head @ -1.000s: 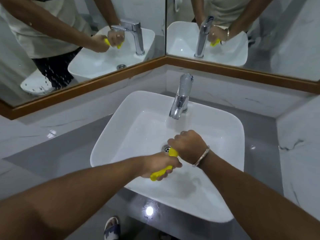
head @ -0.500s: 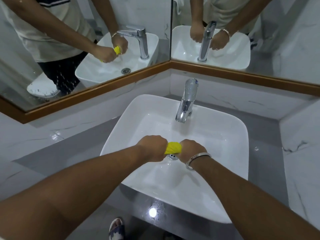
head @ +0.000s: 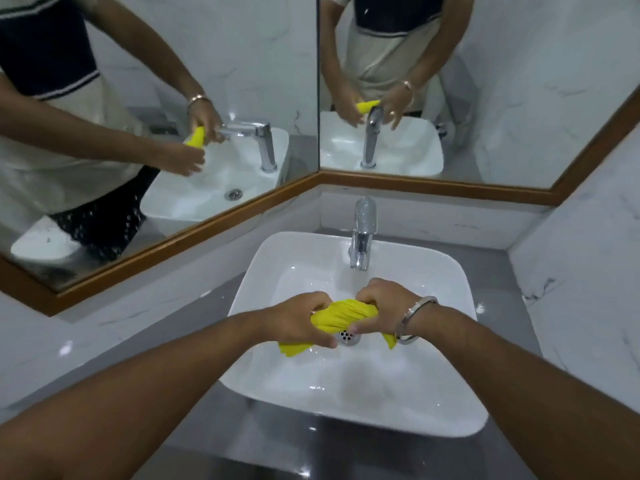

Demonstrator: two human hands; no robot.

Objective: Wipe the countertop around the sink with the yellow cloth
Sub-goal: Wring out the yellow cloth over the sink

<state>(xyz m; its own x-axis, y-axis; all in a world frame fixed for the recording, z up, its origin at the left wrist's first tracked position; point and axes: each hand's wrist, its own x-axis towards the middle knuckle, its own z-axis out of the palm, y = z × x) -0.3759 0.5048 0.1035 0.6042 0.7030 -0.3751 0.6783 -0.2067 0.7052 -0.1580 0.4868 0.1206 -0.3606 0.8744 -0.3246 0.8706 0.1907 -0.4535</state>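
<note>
The yellow cloth (head: 341, 317) is twisted into a roll and held over the drain (head: 347, 337) of the white sink (head: 460, 417). My left hand (head: 298, 318) grips its left end. My right hand (head: 382, 304), with a metal bangle on the wrist, grips its right end. Loose corners of cloth hang below each hand. The grey countertop (head: 166, 323) runs around the basin on the left, right and front.
A chrome faucet (head: 362, 233) stands at the back of the basin. Wood-framed mirrors (head: 194, 226) meet in the corner behind it and reflect the hands and cloth. A marble wall (head: 581, 289) closes the right side.
The hands have drawn apart and more of the cloth shows between them, looser than before. The camera has tilted up, so the mirrors fill more of the view.
</note>
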